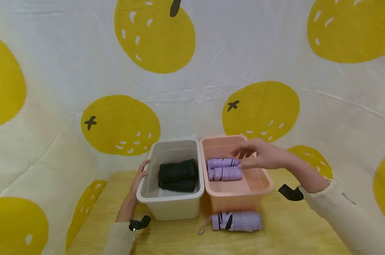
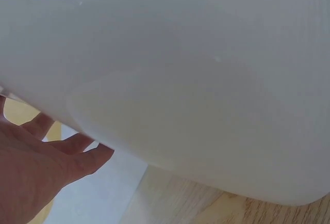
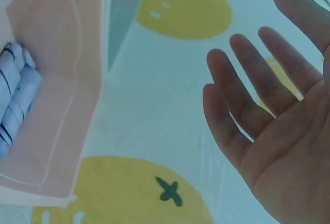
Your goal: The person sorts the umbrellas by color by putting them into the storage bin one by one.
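Note:
My left hand (image 1: 137,180) rests against the left rim of a white bin (image 1: 171,206); in the left wrist view its fingers (image 2: 85,161) touch the bin's edge, some fingertips hidden behind it. Inside that bin lie two black folded bundles, probably umbrellas (image 1: 177,171). My right hand (image 1: 265,154) hovers above the right part of a pink bin (image 1: 240,200), fingers apart, holding nothing. Two folded lilac umbrellas (image 1: 225,174) lie side by side in the pink bin. A third lilac umbrella (image 1: 238,221), with a wrist loop, lies on the table before it.
The two bins stand side by side, rims nearly touching, on a wooden table (image 1: 166,241). Behind and around hangs a white cloth (image 1: 198,78) printed with yellow fruit. Black wrist devices (image 1: 290,193) sit near both cuffs.

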Demonstrator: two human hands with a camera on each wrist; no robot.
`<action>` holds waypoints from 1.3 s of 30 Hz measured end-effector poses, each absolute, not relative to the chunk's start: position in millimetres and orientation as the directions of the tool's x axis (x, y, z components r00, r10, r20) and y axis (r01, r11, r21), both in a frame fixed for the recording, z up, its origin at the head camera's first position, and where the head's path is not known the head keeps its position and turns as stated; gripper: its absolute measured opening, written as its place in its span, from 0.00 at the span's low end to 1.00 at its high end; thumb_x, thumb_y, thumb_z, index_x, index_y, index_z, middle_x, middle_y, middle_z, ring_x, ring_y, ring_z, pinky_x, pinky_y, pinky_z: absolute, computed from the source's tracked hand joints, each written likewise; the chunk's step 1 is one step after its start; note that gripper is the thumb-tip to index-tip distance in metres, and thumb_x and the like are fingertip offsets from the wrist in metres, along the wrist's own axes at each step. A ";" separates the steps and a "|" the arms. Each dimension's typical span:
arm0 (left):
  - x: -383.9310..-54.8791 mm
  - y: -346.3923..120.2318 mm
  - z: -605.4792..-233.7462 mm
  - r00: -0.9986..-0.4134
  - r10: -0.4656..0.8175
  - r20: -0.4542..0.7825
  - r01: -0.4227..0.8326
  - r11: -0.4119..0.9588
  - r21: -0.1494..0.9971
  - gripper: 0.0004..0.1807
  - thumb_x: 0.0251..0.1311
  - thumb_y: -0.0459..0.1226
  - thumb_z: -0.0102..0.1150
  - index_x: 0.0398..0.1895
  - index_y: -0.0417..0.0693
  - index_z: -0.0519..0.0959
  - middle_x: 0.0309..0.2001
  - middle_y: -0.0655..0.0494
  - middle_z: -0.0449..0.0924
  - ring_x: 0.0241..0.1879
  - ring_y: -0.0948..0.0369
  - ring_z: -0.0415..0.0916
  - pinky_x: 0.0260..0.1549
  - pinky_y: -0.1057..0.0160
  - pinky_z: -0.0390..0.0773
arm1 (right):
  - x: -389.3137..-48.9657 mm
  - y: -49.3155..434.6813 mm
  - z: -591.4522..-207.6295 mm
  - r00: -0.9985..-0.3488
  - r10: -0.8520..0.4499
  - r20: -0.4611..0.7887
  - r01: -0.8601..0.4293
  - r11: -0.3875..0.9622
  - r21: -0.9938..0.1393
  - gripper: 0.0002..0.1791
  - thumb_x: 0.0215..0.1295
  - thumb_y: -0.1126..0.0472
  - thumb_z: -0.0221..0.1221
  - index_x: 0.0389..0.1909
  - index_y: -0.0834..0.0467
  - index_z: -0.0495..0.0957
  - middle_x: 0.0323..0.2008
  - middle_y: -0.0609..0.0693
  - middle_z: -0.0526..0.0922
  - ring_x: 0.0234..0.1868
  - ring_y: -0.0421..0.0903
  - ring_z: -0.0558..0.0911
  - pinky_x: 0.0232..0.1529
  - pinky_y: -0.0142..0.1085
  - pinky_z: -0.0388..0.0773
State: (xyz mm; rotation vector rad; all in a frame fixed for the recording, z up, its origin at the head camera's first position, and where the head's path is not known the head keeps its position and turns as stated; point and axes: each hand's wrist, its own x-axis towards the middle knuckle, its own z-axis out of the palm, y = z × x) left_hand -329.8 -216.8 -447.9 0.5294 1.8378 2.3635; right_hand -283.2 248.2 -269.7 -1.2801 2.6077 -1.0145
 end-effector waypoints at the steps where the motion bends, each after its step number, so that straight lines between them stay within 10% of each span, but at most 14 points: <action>1: -330.2 -217.7 -447.5 -0.934 0.288 0.212 0.136 -0.260 0.956 0.26 0.76 0.30 0.24 0.74 0.39 0.39 0.63 0.48 0.55 0.54 0.58 0.63 0.50 0.58 0.69 | -276.7 248.6 -271.0 -0.639 -0.727 0.251 -0.706 0.425 -0.566 0.19 0.62 0.55 0.66 0.53 0.52 0.79 0.47 0.43 0.82 0.45 0.42 0.80 0.47 0.42 0.77; 12: -335.7 -223.0 -454.9 -0.927 0.288 0.241 0.167 -0.257 0.952 0.26 0.77 0.33 0.25 0.75 0.42 0.40 0.63 0.51 0.58 0.55 0.58 0.64 0.50 0.59 0.70 | -211.5 237.1 -346.2 -0.506 -0.677 0.534 -0.856 0.319 -0.406 0.21 0.56 0.63 0.70 0.51 0.48 0.79 0.45 0.40 0.81 0.42 0.39 0.79 0.41 0.33 0.76; 20: -327.8 -219.3 -449.4 -0.929 0.305 0.209 0.121 -0.283 0.951 0.26 0.77 0.32 0.26 0.75 0.41 0.40 0.61 0.56 0.62 0.55 0.58 0.65 0.52 0.57 0.70 | -190.9 221.6 -428.0 -0.399 -0.701 0.591 -0.910 0.382 -0.161 0.14 0.62 0.51 0.66 0.47 0.45 0.79 0.45 0.39 0.79 0.45 0.36 0.77 0.47 0.28 0.72; 39: -328.0 -218.2 -449.8 -0.925 0.316 0.211 0.118 -0.289 0.950 0.27 0.77 0.31 0.24 0.74 0.38 0.36 0.62 0.53 0.59 0.56 0.57 0.63 0.52 0.58 0.69 | -198.9 226.9 -511.8 -0.576 -0.700 0.422 -0.759 0.650 0.043 0.41 0.39 0.60 0.71 0.63 0.48 0.74 0.54 0.47 0.76 0.52 0.48 0.72 0.49 0.50 0.68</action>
